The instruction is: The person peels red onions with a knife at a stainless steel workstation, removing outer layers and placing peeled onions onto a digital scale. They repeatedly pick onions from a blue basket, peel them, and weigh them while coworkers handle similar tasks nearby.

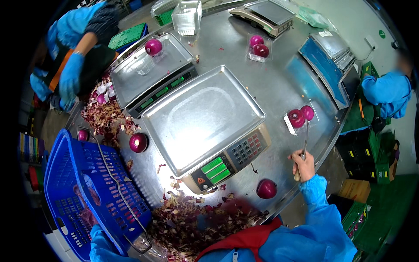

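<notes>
My right hand [303,166] is closed round the wooden handle of a knife [306,136] at the table's right side. Its blade points away from me, the tip close to two peeled red onions [296,118] in a clear plastic tray [290,124]. My left sleeve [104,245] reaches to the blue plastic basket [107,185] at the lower left; the basket hides the left fingers. One red onion [266,188] lies on the steel near my right forearm, another [139,143] beside the basket.
A digital scale with a bare steel pan [203,118] stands mid-table; another scale [148,65] behind it bears an onion. Dry onion skins [196,222] heap along the near edge. Clear trays [187,17] are stacked far back. Two people [386,94] in blue work nearby.
</notes>
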